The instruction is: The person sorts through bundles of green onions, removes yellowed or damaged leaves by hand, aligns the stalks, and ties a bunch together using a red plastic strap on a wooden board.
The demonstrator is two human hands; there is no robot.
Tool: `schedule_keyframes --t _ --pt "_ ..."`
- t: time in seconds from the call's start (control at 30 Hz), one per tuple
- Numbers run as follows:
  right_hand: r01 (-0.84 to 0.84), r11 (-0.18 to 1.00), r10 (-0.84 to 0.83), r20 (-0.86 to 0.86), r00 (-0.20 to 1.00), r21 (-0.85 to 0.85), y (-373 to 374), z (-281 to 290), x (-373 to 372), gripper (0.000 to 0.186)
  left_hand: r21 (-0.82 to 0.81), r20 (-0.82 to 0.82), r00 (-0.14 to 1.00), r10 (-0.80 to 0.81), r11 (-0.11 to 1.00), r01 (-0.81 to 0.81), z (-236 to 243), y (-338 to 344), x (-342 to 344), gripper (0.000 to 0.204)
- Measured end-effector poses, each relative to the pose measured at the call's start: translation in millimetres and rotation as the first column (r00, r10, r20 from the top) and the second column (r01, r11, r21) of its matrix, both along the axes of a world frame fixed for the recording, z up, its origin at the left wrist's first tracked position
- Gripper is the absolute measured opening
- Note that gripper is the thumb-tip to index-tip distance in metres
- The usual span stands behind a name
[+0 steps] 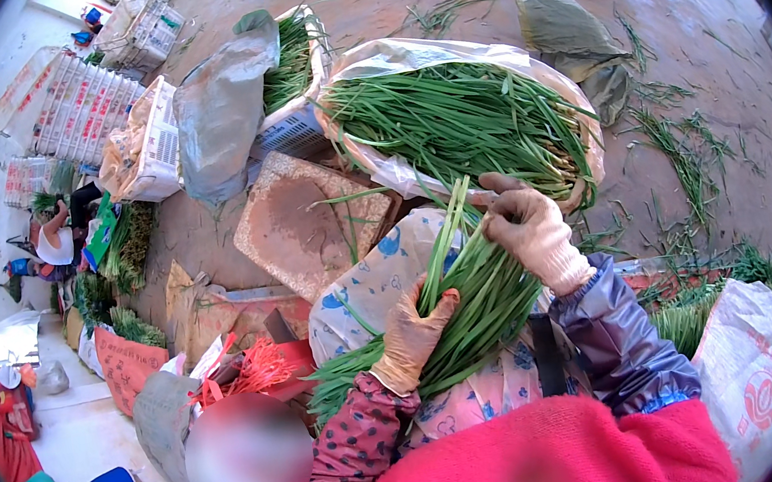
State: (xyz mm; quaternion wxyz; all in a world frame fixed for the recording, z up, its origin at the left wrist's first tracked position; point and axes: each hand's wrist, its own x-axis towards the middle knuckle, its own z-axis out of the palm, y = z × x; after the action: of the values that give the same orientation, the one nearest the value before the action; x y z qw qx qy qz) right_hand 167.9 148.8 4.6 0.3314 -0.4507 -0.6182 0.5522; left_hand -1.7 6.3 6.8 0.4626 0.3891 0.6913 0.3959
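Observation:
A bundle of long flat green leaves [471, 303] lies across my lap on a floral apron [363, 287]. My left hand [414, 334], in a thin yellowish glove, is closed round the bundle. My right hand [525, 234], in a dirty white knitted glove, has its fingers curled at the bundle's upper end; part of what they grip is hidden. Just beyond it, a lined crate [573, 151] holds many similar leaves [448, 118], with pale stem ends at its right.
More crates [152, 144] and greens [287, 60] stand beyond and left. A square stool [277, 216] sits before me, red ties [262, 372] at my left, a white sack [758, 369] at my right. A person [58, 238] is at far left. Loose leaves [675, 157] litter the floor.

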Motion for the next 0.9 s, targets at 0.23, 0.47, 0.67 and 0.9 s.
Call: schedule_keyframes --t 0.23,0.47,0.67,0.9 --pt "0.159 0.927 -0.265 -0.293 0.919 -0.34 4 -29 43 0.039 -0.051 -0.17 0.965 -0.199 0.98 0.193 -18 10 -30 0.052" --pt "-0.175 0.866 -0.015 -0.374 0.927 -0.468 -51 -76 117 0.114 -0.119 0.304 0.921 -0.244 0.95 0.29 0 28 -27 0.048" --pt "-0.379 0.864 0.148 -0.552 0.821 -0.332 -15 -37 35 0.13 -0.161 0.439 0.881 -0.176 0.949 0.27 6 22 -34 0.048" --pt "-0.436 0.835 0.07 -0.72 0.691 -0.337 5 -40 21 0.117 -0.034 0.543 0.825 0.159 0.985 -0.168 -14 -2 -27 0.037"
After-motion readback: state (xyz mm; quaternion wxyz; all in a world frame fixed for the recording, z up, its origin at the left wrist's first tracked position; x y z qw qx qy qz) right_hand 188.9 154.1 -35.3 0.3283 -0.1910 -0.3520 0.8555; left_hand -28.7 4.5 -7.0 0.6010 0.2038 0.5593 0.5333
